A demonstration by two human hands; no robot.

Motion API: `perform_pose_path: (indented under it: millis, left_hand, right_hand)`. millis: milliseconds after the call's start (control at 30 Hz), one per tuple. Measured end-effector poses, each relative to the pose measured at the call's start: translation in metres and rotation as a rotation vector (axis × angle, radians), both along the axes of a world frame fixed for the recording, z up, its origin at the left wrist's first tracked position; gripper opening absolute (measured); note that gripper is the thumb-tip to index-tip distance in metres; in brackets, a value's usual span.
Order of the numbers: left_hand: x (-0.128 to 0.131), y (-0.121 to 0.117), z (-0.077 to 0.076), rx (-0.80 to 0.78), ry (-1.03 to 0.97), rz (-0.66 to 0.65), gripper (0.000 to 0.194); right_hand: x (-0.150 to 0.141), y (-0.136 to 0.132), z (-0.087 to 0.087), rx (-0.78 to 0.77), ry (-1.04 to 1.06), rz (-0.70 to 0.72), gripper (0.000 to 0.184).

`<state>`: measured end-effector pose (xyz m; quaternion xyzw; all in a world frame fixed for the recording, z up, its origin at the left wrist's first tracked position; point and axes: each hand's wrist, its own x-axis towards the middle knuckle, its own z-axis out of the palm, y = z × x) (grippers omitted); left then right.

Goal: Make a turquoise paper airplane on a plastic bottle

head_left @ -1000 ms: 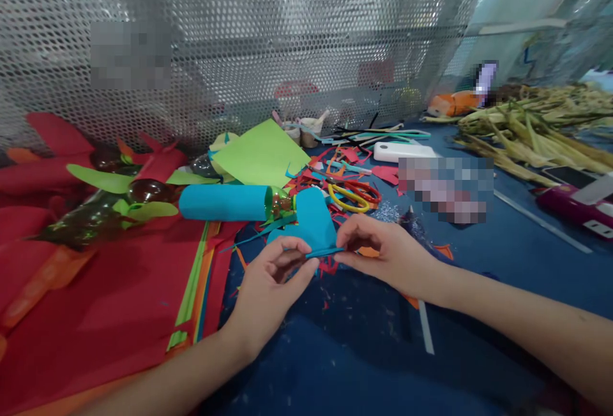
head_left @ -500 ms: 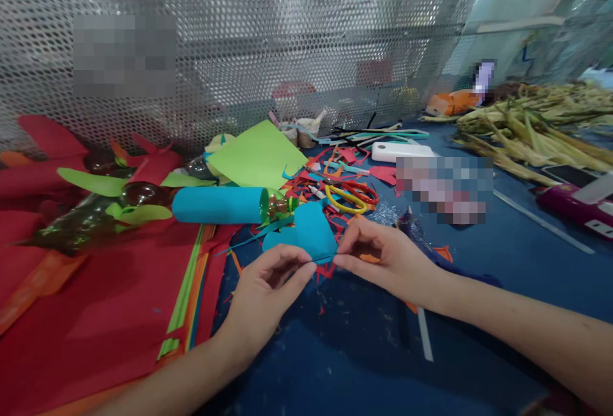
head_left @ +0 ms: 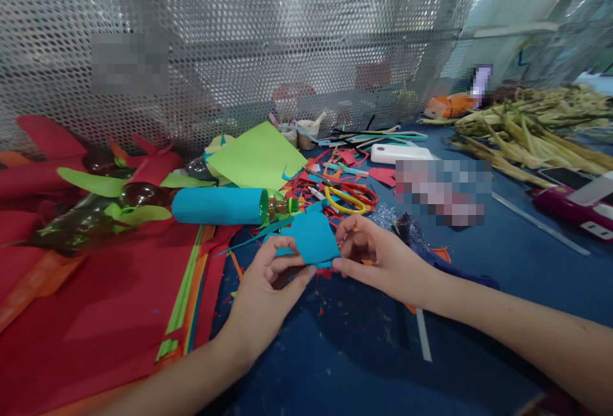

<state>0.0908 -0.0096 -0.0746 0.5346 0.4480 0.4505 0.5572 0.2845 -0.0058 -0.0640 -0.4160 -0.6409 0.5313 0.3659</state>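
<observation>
Blue paper piece held in both hands, its curved end pointing away from the person

It sits just above the dark blue table, in front of the paper scraps. The folded near edge runs crosswise, left to right, from one hand to the other; the body of the sheet bulges upward and away from that edge. Neither direction is clearly the longer one.

The left hand grips the left part, thumb at the near edge and fingers behind the sheet. The right hand has the near right corner between thumb and bent fingers. A second blue lobe shows beyond the left fingers; whether it belongs to the same sheet cannot be told.

Just beyond and left lies a bottle wrapped in blue paper, long axis crosswise, its green neck pointing right, toward the scraps. Yellow scissor handles rest near the right hand, on the far side, and a light-green sheet lies behind the bottle.
</observation>
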Motion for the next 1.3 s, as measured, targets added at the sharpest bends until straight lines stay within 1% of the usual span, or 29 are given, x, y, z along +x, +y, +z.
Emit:
perform_pose_path:
  millis: [100, 200, 333, 400, 500, 600, 700, 800, 867, 933, 1067, 1167, 1300]
  left_hand:
    - [-0.001, 0.0, 0.0, 0.04, 0.058, -0.032, 0.021]
    - [-0.002, 0.0, 0.0, 0.058, 0.088, -0.057, 0.022]
    - [-0.003, -0.002, 0.001, 0.023, 0.049, -0.112, 0.027]
    - [-0.002, -0.003, 0.002, 0.0, 0.037, -0.135, 0.028]
    - [-0.002, -0.004, 0.004, 0.004, 0.043, -0.13, 0.022]
    - [-0.002, -0.004, 0.003, 0.009, 0.089, -0.091, 0.017]
    - [-0.002, -0.005, 0.001, 0.022, 0.168, -0.067, 0.016]
    - [-0.002, -0.006, 0.0, 0.078, 0.173, -0.103, 0.013]
    - [-0.002, -0.007, 0.001, 0.113, 0.142, -0.143, 0.012]
    - [-0.002, -0.006, 0.003, 0.122, 0.112, -0.155, 0.012]
    - [0.001, -0.003, 0.007, 0.066, 0.068, -0.064, 0.01]
    - [0.002, -0.001, 0.009, 0.011, 0.061, -0.004, 0.013]
    - [0.0, 0.001, 0.006, -0.025, 0.053, -0.002, 0.023]
  right_hand:
    - [-0.001, 0.003, -0.004, -0.096, -0.018, 0.039, 0.016]
    - [-0.002, 0.005, -0.009, -0.143, 0.015, 0.079, 0.015]
    - [-0.003, 0.001, -0.011, -0.107, 0.076, 0.084, 0.016]
    - [-0.003, -0.002, -0.01, -0.079, 0.07, 0.085, 0.017]
    - [-0.004, -0.005, -0.008, 0.005, -0.009, 0.063, 0.016]
    - [-0.005, -0.006, -0.007, 0.095, -0.122, 0.034, 0.013]
    - [-0.006, -0.006, -0.007, 0.127, -0.193, 0.041, 0.012]
    - [-0.006, -0.007, -0.006, 0.135, -0.198, 0.04, 0.011]
    - [-0.006, -0.007, -0.006, 0.103, -0.151, 0.048, 0.009]
    - [-0.006, -0.006, -0.006, 0.018, -0.07, 0.063, 0.01]
    - [-0.006, -0.002, -0.004, -0.153, 0.045, 0.055, 0.014]
    - [-0.006, 0.001, -0.002, -0.194, 0.046, 0.035, 0.017]
    - [-0.006, 0.001, -0.003, -0.205, 0.045, 0.01, 0.019]
